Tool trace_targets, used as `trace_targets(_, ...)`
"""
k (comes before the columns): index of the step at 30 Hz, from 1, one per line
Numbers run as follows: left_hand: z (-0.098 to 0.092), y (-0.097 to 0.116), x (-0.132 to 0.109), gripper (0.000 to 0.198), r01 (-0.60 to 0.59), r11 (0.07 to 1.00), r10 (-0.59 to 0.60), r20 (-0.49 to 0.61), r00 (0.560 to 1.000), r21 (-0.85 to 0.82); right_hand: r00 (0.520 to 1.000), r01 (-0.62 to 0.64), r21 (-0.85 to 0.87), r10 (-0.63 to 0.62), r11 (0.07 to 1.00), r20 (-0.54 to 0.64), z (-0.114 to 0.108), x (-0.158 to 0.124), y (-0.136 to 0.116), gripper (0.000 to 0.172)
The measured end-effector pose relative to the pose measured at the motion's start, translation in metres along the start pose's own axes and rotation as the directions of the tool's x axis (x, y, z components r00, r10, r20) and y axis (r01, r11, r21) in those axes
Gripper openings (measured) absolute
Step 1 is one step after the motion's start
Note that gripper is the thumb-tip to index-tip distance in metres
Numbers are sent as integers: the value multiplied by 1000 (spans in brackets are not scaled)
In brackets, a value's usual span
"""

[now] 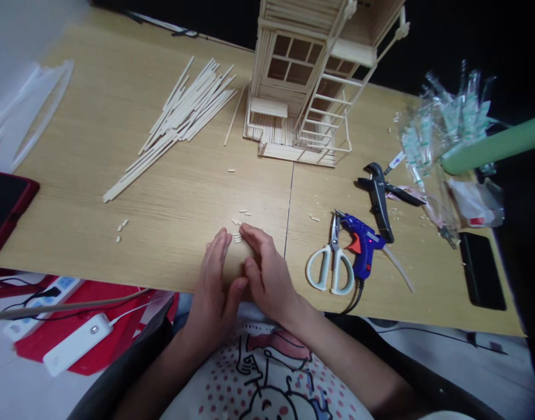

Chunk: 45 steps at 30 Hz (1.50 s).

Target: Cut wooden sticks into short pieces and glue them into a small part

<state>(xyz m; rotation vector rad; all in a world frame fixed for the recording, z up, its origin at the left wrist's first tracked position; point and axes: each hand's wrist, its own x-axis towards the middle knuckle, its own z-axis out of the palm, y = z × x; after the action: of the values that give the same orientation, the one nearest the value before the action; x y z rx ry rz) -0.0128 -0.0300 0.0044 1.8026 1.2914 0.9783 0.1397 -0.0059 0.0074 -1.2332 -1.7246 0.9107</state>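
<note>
My left hand [214, 280] and my right hand [267, 274] rest at the table's front edge, facing each other with fingers stretched out. Between and just beyond the fingertips lie several short cut pieces of wooden stick [237, 238]. Neither hand grips anything that I can see. A few more cut pieces [244, 212] lie a little farther off. To the right of my right hand are scissors [332, 256] with white handles and a blue glue gun [363, 242] with an orange trigger. At the back stands a small house model [289, 105] built of wooden sticks, with a ladder.
Long wooden sticks [184, 116] lie in a pile at the back left. Black-handled cutters [378, 195], clear plastic wrappers [429, 128], a green cylinder [495, 144] and a black phone [482, 271] are on the right. A red-edged device [7, 204] sits at the left edge.
</note>
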Motion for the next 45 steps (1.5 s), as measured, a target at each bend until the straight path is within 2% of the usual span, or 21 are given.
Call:
trace_targets(5, -2, 1, -3, 70, -1, 1000, 1, -9, 1000, 2, 999, 12, -34, -13, 999, -30, -2, -5, -4, 53)
trace_targets(34, -2, 0, -5, 70, 13, 1000, -13, -10, 1000, -3, 1000, 21, -32, -22, 999, -17, -2, -11, -7, 56)
trace_targets(45, -8, -1, -1, 68, -53, 997, 55, -43, 998, 58, 999, 5, -45, -7, 999, -52, -5, -16, -8, 49)
